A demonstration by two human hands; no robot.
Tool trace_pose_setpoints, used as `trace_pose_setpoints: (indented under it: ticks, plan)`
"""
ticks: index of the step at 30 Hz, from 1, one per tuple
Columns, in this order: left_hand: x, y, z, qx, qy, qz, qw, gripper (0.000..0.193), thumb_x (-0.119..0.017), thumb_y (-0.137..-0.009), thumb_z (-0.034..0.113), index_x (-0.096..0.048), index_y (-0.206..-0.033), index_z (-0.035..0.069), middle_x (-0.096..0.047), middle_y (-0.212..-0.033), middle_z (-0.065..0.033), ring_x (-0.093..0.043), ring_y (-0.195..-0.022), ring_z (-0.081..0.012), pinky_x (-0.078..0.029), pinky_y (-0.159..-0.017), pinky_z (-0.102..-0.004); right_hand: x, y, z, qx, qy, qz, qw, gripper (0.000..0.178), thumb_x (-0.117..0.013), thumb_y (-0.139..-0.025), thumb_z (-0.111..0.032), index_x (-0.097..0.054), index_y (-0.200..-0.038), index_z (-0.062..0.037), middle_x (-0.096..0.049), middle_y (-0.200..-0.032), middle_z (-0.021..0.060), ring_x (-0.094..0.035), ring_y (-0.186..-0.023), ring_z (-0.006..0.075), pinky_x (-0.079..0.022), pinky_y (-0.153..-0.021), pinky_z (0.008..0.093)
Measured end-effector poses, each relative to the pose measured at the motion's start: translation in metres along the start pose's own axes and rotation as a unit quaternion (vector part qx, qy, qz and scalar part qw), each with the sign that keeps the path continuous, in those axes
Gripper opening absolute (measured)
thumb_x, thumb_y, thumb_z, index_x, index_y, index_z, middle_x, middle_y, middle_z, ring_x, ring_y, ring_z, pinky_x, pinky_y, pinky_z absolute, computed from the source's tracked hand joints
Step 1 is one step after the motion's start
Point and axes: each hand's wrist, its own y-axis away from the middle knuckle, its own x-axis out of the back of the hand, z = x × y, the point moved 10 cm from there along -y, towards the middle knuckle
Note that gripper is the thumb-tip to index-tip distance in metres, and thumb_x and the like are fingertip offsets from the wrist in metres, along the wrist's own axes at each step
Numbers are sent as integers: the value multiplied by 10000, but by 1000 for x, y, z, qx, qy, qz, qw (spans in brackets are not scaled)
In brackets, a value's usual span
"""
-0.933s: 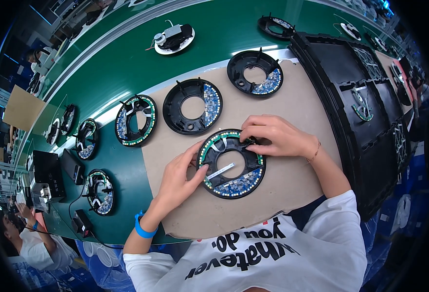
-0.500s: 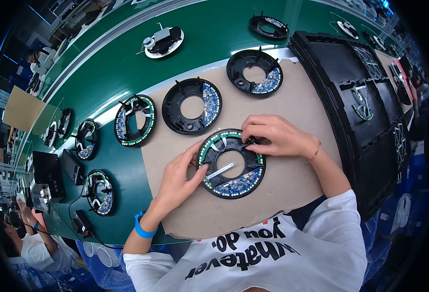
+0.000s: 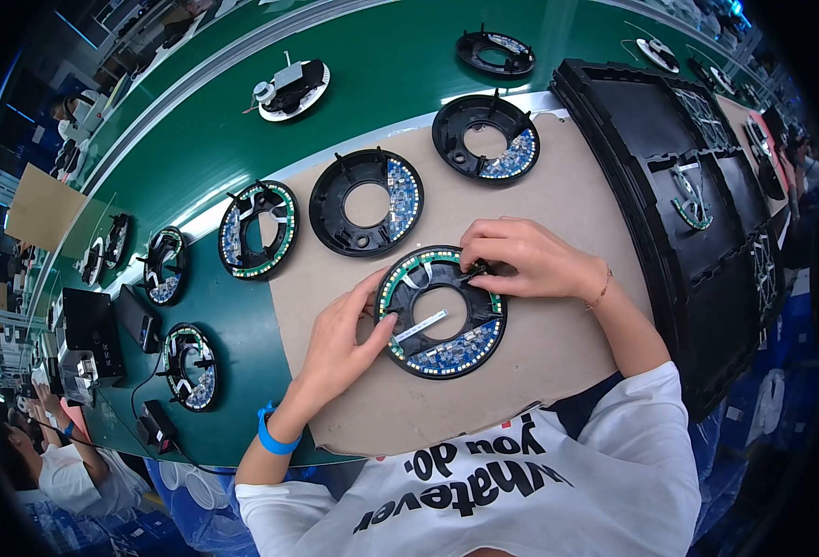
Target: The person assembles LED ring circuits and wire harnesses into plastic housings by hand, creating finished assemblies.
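Note:
A round black ring housing (image 3: 456,273) lies on the cardboard sheet in front of me. Green LED strips edge it, and a blue circuit board (image 3: 462,349) fills its near right part. Across its open centre stretches a white flat cable (image 3: 423,325). My left hand (image 3: 343,332) grips the left rim, thumb on top and fingers round the outside. At the upper right of the ring, the fingers of my right hand (image 3: 513,258) are pinched together over a small black part, mostly hidden, by the end of the LED strip.
Two more black ring housings (image 3: 367,203) (image 3: 487,139) rest on the cardboard (image 3: 558,316). Several LED-fitted rings (image 3: 258,229) stand leftward on the green table. Black trays (image 3: 628,158) are stacked at right. Beyond, a conveyor carries a white-based assembly (image 3: 295,90). Another person (image 3: 66,446) sits lower left.
On the green conveyor at the back, the white-based assembly and a black ring have shifted left. My hands and the ring housing have hardly moved.

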Motion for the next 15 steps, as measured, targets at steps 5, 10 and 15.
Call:
trace_pose_setpoints:
  ticks: [5,10,15]
  plan:
    - [1,1,-1,6,8,4,1000,510,-613,-810,100,-457,-1288,18,-619,-971,-171,-610,-838,-255,-478,-784,-340,1,-2,-2,-15,-22,2,1000,355,-677,-731,-80,-595,-1076,-61,-576,-934,75,-566,-777,220,-467,-687,322]
    - [5,1,2,-4,59,36,998,506,-578,-803,44,-457,-1293,12,-615,-978,-96,-557,-858,-147,-439,-764,-267,-7,1,15,-132,-92,-57,985,647,-657,-736,-36,-452,-1346,-110,-551,-752,74,-490,-559,155,-435,-560,287]
    - [8,-1,-1,-16,57,38,998,519,-593,-799,32,-452,-1299,25,-615,-975,-112,-576,-849,-173,-459,-743,-282,-12,4,23,-160,-153,-55,974,656,-653,-763,-63,-415,-1373,-106,-523,-610,59,-467,-463,93,-407,-488,247]
